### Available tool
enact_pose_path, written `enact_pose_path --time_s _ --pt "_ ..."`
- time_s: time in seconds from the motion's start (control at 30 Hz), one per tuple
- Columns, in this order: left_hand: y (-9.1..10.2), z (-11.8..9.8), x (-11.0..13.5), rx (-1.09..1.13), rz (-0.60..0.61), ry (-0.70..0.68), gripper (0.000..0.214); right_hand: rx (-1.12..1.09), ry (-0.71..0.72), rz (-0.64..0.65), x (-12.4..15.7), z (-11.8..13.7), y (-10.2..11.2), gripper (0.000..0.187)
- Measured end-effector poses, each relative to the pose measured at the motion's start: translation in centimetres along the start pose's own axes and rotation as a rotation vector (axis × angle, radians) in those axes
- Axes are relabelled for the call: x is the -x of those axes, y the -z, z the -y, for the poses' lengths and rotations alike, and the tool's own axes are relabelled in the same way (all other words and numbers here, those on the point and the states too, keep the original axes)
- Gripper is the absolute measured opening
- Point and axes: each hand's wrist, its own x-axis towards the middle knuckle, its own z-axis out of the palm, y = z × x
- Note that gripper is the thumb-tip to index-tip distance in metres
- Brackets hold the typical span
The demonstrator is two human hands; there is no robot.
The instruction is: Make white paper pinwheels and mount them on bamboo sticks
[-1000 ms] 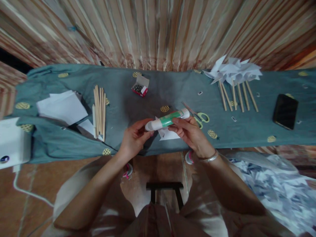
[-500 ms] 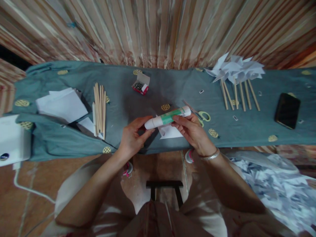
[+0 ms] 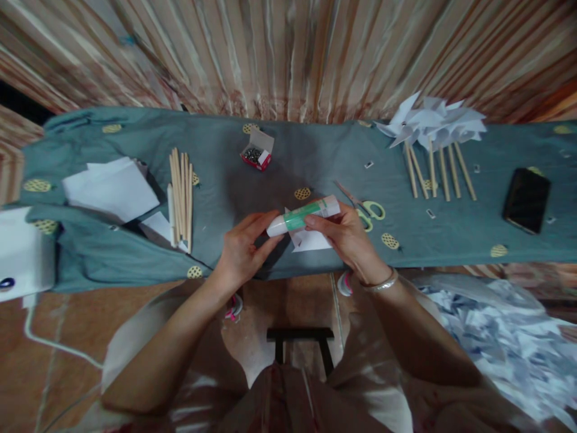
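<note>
A glue stick (image 3: 295,219), white with a green label, is held level between both hands above the table's front part. My right hand (image 3: 354,237) is closed round its body, thumb on the label. At the white left end, my left hand (image 3: 246,246) pinches with thumb and fingers. Beneath the glue stick lies a piece of white paper (image 3: 312,240), partly covered by it and by my right hand. Just beyond my right hand are scissors (image 3: 367,209) with light green handles, lying on the cloth.
A small open box (image 3: 256,149) of metal pins stands behind. Wooden sticks (image 3: 181,198) and white paper sheets (image 3: 110,189) lie left, near a white device (image 3: 27,252). Paper pinwheels (image 3: 435,123) and a black phone (image 3: 526,200) are right. A bag of paper scraps (image 3: 505,337) sits below.
The glue stick looks shorter now, its white left end closer to the green label. My right hand has shifted slightly left along with it.
</note>
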Motion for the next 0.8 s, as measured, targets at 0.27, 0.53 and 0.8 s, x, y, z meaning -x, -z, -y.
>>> enact_pose_path --time_s 0.27,0.53,0.8 --pt "0.0 -0.3 -0.3 0.019 -0.016 -0.052 0.039 0.013 -0.003 0.021 0.1 -0.7 -0.4 0.037" --pt "-0.5 0.3 -1.5 0.097 -0.083 0.079 0.036 0.138 0.113 0.042 0.3 0.7 0.6 0.032" --pt "0.9 2.7 -1.5 -0.263 -0.05 -0.002 0.035 0.915 0.436 0.079 2.7 0.5 4.2 0.011"
